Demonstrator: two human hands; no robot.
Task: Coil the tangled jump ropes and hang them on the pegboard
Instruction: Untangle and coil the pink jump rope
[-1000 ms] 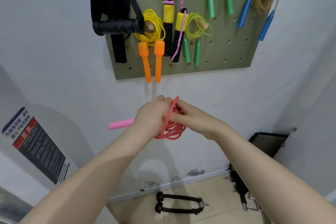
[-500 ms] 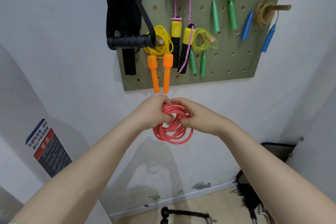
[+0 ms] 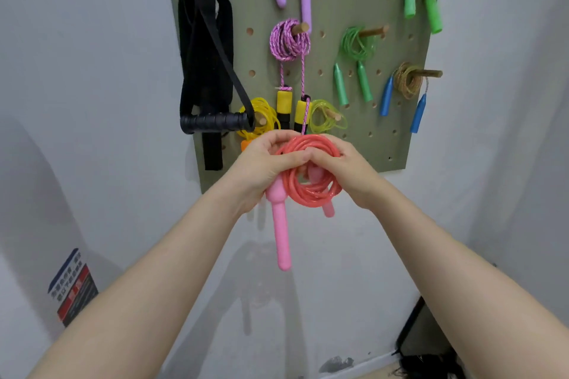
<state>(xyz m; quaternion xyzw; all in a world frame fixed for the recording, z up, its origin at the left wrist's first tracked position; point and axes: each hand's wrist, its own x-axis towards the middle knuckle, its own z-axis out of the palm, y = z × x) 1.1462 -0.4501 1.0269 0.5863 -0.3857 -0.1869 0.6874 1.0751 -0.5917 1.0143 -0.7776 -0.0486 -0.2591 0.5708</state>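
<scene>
Far left on the green pegboard: a black strap set slung over a wooden peg, handle bar dangling low, likely parked there to stay out of the ropes' way. Just right of it, a yellow rope coil looped on a peg, then a pink-and-white braided coil on a higher peg with its 2 yellow-and-black handles hanging straight down. Each coil threaded over a peg through its centre, handles left free to drop; judged the pattern for the rope in hand.

Below the board's lower edge, left hand curled round the left side of the red rope coil, thumb pressed over the strands at the top, evidently to keep the loops bunched and stop them springing apart. 1 pink handle hanging straight down from under that palm. Coil itself sitting between the 2 hands, roughly upright, its opening facing the camera, close below the yellow and lime coils. A second pink handle half hidden behind the loops. Right hand gripping the coil's right side, thumb tip meeting the left thumb over the top strands.

Further right: green coils, and a tan coil with blue handles, each on its own peg. Coiling seemingly done; hanging not yet. No free peg plainly visible.
</scene>
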